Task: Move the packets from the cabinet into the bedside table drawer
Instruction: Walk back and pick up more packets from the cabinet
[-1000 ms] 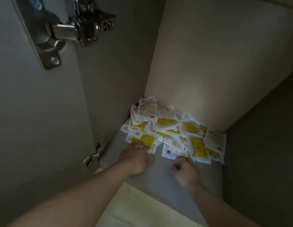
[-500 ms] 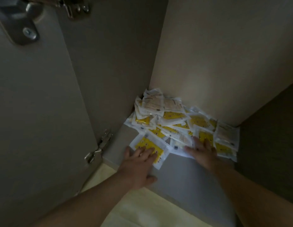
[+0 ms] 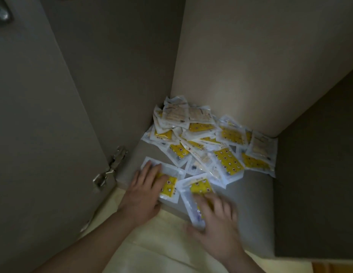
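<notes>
Yellow-and-white packets (image 3: 211,138) lie heaped in the back left corner of the cabinet shelf (image 3: 250,203), pressed against the pale back wall (image 3: 250,66) and the left wall (image 3: 116,66), and the heap spreads right until it touches the dark right wall (image 3: 319,154). I see 2 hands working at the front of the shelf. The left hand (image 3: 144,192) lies flat with straight fingers on 1 loose packet (image 3: 169,186), pressing it, not gripping; that packet sits just beside the shelf's front left corner. The right hand (image 3: 217,223) is blurred. Its fingers spread over a front packet (image 3: 191,209) that overhangs the shelf's front edge, with the thumb at the packet's near end; I cannot tell whether it pinches or only presses. Bare grey shelf shows to the right of that hand, between the heap and the front edge. On the left, the open door (image 3: 33,134) stands close, its lower hinge (image 3: 110,166) just beside the left wrist. Below the edge is pale floor (image 3: 152,249).
</notes>
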`<state>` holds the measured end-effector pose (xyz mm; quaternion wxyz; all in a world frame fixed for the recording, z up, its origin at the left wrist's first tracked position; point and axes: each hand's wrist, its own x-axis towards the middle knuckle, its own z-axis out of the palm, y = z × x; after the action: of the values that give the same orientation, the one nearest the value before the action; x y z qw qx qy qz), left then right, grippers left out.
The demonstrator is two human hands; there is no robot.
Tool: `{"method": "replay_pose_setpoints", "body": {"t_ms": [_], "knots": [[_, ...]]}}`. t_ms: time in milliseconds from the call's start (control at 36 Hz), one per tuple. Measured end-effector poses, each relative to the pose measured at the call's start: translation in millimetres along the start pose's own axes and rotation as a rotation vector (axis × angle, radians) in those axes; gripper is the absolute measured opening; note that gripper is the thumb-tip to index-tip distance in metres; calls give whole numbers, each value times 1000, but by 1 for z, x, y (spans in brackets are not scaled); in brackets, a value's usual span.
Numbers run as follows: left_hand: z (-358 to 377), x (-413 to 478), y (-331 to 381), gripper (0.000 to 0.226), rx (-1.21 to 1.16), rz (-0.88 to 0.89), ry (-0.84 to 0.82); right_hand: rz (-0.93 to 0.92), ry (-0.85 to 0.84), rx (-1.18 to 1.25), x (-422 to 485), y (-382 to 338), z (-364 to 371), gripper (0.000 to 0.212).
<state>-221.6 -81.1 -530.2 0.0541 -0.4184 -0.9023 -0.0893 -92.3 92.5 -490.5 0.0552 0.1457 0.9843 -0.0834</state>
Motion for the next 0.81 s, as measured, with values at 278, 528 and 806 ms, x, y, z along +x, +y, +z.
{"method": "replay_pose_setpoints", "body": {"t_ms": [278, 528, 806], "knots": [[-2, -4, 9, 95, -5, -29, 68, 283, -287, 138, 81, 29, -27, 96], [-12, -11, -10, 48, -166, 12, 94, 134, -95, -32, 5, 6, 17, 121], [-40, 31, 41, 79, -210, 50, -264, 5, 220, -35, -3, 18, 28, 93]]}}
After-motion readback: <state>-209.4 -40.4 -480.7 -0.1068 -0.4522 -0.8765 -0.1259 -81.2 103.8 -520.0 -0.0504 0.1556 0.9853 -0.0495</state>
